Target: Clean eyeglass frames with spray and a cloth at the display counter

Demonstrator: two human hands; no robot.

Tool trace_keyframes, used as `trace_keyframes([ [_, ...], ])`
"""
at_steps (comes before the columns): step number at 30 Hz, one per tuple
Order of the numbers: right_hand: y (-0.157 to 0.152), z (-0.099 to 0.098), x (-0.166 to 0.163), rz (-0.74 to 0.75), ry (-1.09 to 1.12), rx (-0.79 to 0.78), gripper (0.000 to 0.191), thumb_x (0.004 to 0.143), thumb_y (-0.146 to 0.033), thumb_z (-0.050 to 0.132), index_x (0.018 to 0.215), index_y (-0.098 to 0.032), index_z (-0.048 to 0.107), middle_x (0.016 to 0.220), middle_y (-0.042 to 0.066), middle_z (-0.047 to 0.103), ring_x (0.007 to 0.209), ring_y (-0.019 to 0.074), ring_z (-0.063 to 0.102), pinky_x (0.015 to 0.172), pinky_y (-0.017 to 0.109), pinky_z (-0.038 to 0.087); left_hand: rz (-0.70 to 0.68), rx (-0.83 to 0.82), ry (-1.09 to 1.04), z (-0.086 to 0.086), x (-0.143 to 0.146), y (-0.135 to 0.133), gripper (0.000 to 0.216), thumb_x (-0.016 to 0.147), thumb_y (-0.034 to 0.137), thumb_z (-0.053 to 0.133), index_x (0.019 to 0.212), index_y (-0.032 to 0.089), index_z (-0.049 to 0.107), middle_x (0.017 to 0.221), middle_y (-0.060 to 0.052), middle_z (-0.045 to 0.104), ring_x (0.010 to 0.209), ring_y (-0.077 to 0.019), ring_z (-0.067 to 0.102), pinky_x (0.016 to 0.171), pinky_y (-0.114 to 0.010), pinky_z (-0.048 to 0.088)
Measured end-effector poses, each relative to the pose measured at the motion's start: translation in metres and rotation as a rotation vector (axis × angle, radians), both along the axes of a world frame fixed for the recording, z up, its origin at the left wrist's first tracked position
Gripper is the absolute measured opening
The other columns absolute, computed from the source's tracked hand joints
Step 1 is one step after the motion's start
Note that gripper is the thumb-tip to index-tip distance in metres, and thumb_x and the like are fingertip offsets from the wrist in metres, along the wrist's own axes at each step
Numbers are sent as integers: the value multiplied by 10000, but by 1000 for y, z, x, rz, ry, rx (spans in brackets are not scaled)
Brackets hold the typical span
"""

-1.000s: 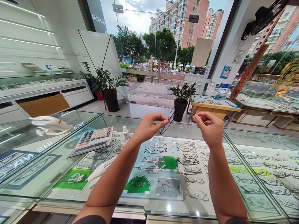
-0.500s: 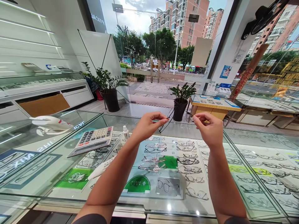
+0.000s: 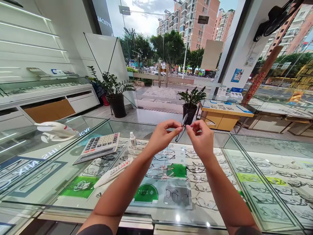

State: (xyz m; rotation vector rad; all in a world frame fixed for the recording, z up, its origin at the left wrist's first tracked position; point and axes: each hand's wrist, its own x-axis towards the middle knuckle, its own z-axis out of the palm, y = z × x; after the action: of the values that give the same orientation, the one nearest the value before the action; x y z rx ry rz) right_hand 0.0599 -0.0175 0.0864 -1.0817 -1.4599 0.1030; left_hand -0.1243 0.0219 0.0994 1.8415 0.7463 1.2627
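Observation:
Above the glass counter, my left hand [image 3: 164,136] is closed in a pinch on a pair of dark thin-framed eyeglasses [image 3: 179,135]. Part of the frame hangs below its fingertips and part rises above them. Close beside it, my right hand [image 3: 202,139] is closed too, its fingertips at the edge of the eyeglasses. A thin dark strip that looks like a temple arm [image 3: 209,120] sticks out to the right behind the right hand. Fingers hide where the strip and the frame meet, so I cannot tell whether they are joined.
On the glass display counter [image 3: 171,213] lie a calculator [image 3: 100,145], a white tube [image 3: 113,171] and a small white bottle [image 3: 132,139]. A white telephone [image 3: 57,130] is at the left. Rows of eyeglasses show under the glass. Beyond stand two potted plants and a wooden table [image 3: 217,119].
My right hand has moved left with the thin dark strip, from well apart to right against the eyeglasses. My left hand has shifted slightly right.

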Motion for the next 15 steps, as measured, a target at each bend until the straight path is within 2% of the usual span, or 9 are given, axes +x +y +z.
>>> trace_keyframes([
  [5, 5, -4, 0, -79, -15, 58, 172, 941, -335, 693, 886, -243, 559, 670, -78, 480, 591, 124, 442, 598, 269, 367, 61, 41, 12, 0, 4, -4, 296, 915, 488, 778, 941, 194, 764, 1034, -82, 773, 1002, -225, 719, 734, -282, 552],
  [8, 4, -4, 0, -41, 9, 60, 174, 947, -355, 693, 916, -247, 560, 660, -90, 436, 580, 122, 409, 590, 266, 347, 83, 63, 26, -1, 5, -4, 295, 924, 492, 770, 947, 198, 766, 1035, -76, 768, 990, -221, 716, 727, -279, 552],
  [11, 4, -4, -1, -11, 12, 30, 210, 930, -381, 721, 929, -249, 557, 669, -89, 448, 595, 127, 430, 607, 268, 360, 61, 75, 32, -2, 7, -5, 278, 934, 478, 759, 952, 201, 771, 1038, -76, 765, 1008, -224, 715, 748, -282, 566],
  [15, 6, -5, -1, -111, -23, 13, 159, 912, -326, 668, 891, -253, 528, 675, -78, 474, 593, 134, 438, 618, 274, 343, 85, 96, 12, -4, 9, -5, 243, 939, 445, 751, 945, 203, 766, 1041, -76, 764, 1020, -224, 712, 761, -281, 566],
])
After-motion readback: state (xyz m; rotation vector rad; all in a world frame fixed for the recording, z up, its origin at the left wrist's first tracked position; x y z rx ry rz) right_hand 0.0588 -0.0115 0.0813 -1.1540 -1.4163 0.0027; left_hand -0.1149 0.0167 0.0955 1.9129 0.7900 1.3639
